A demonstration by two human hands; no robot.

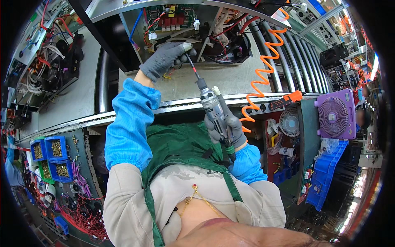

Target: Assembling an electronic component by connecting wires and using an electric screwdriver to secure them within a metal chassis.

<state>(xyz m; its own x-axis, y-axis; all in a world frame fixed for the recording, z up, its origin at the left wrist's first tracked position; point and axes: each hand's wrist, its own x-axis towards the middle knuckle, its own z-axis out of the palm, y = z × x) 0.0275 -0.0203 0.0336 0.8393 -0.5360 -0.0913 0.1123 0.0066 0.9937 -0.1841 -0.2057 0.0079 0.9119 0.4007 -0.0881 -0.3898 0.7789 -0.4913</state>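
My right hand (235, 123), in a grey glove, is wrapped round a silver air screwdriver (212, 108). Its long bit (192, 66) points up and away toward an open metal chassis. At the bit's tip, the gloved fingers of my left hand (162, 61) are pinched together; whatever they hold there is too small to make out. Just beyond them stands the chassis, with a green circuit board (175, 18), red components and loose wires (145, 24) inside. A black part with cables (230, 51) sits in its right side.
An orange coiled hose (263, 76) hangs right of the chassis, over metal rollers (294, 61). An orange-and-black handled tool (286, 100) lies at the bench edge. Blue bins of brass screws (56, 149) and red wires (84, 220) are left; a purple fan (335, 115) and blue crate (327, 177) right.
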